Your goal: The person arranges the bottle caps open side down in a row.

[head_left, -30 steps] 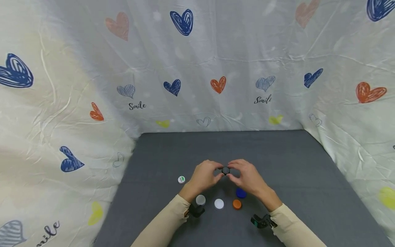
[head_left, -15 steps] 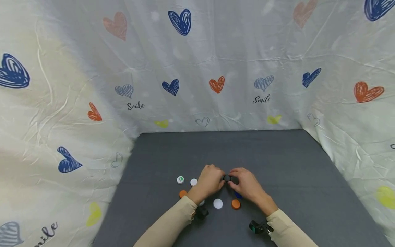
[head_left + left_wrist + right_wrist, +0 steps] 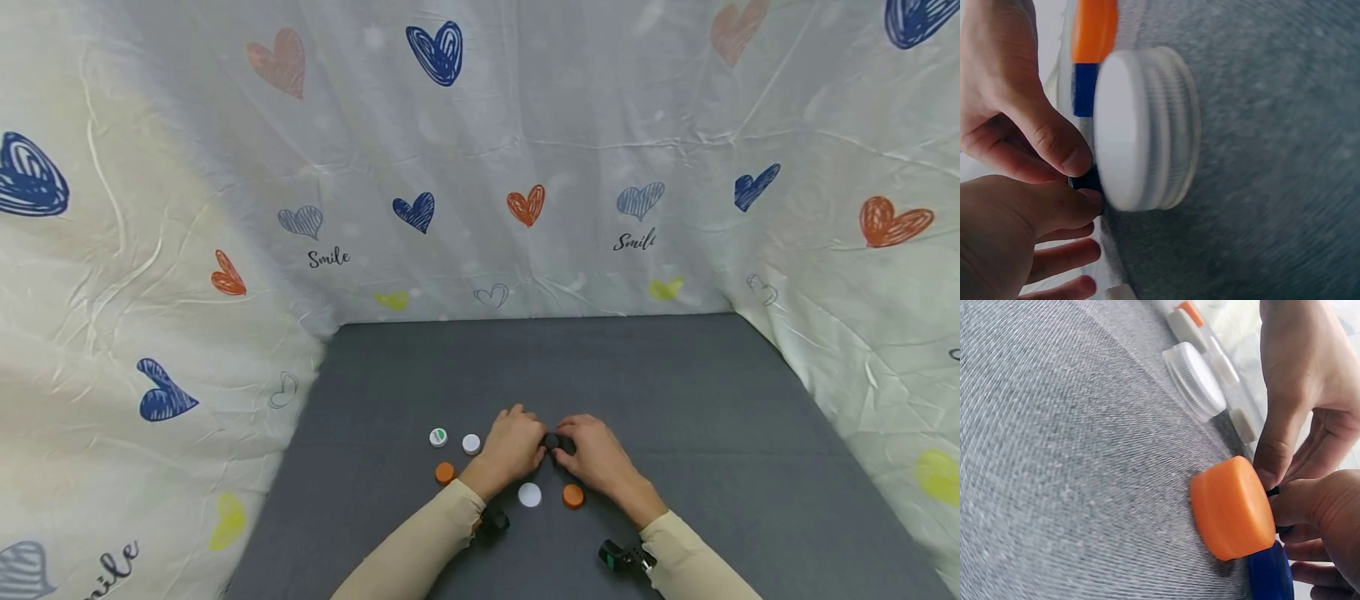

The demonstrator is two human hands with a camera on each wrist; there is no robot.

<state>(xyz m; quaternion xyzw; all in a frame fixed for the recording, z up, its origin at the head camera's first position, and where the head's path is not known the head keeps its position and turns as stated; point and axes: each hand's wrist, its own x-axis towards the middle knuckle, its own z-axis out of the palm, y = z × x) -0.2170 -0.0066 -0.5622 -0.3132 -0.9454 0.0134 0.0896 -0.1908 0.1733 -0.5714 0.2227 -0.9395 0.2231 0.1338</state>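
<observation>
In the head view both hands meet over the middle of the table. Between their fingertips is a small round black cap [image 3: 551, 442]. The left hand [image 3: 513, 446] pinches it from the left, and the right hand [image 3: 597, 454] pinches it from the right. In both wrist views the thumbs come together at the black piece [image 3: 1088, 179], which the fingers mostly cover. Nearer the body lie a white ribbed cap [image 3: 529, 495] and an orange cap [image 3: 573, 497]. A blue cap [image 3: 1271, 572] sits beside the orange one, hidden by the right hand in the head view.
Left of the hands lie a white cap with a green mark [image 3: 438, 437], a plain white cap [image 3: 471, 444] and another orange cap [image 3: 445, 473]. The grey cloth-covered table [image 3: 675, 375] is bordered by a white curtain [image 3: 480, 167] printed with hearts.
Both hands have come down toward the body, still holding the black cap. A white and an orange cap on the left have come into sight; the blue and grey caps are now covered.
</observation>
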